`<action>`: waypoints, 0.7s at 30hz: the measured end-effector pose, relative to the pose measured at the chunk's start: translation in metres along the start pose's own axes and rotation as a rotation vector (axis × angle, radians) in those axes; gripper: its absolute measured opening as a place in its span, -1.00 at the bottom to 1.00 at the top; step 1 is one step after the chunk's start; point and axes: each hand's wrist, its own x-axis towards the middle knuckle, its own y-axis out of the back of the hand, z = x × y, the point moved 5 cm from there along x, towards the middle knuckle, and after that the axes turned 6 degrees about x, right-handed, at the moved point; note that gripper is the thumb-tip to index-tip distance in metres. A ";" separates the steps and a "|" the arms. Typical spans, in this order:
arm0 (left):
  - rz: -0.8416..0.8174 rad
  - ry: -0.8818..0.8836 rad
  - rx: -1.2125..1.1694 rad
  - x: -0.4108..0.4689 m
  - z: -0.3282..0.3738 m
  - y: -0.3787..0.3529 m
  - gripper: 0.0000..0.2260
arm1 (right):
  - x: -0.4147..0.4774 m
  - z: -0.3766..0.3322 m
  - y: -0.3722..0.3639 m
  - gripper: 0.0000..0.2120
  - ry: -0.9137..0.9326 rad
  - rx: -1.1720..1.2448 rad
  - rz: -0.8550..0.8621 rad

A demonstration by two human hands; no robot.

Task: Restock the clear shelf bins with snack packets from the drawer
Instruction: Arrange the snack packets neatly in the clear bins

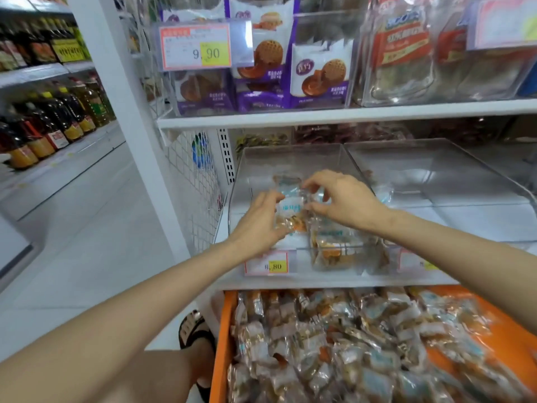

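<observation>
White shop shelf (pixel 319 280), pale floor (pixel 87 228) — in the clear bin (pixel 290 159) my left hand (pixel 260 221) grips a snack packet (pixel 292 209), right hand (pixel 347 199) pinches its edge; packed orange drawer (pixel 224 330) below.

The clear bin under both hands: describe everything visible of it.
The clear bin is transparent glossy plastic, open-topped, with a tall back and sides sloping to a low front. It sits upright on the white shelf, leftmost, beside a neighbouring bin. A price tag reading 8.80 hangs at its front. It holds a few snack packets near the front right. The left hand and right hand reach in, gripping packets.
</observation>
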 end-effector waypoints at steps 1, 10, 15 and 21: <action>0.026 -0.077 -0.010 -0.019 0.007 0.006 -0.53 | -0.020 -0.008 0.005 -0.70 0.047 0.068 0.018; -0.288 -0.275 0.020 -0.097 0.003 -0.086 -0.72 | -0.149 0.010 -0.098 -0.67 0.121 0.124 -0.421; -0.527 -0.092 0.200 -0.087 -0.056 -0.167 -0.65 | -0.162 0.069 -0.173 -0.52 -0.153 -0.002 -0.589; -0.530 0.153 0.229 -0.063 -0.101 -0.219 -0.50 | -0.151 0.135 -0.226 -0.57 -0.814 0.271 -0.369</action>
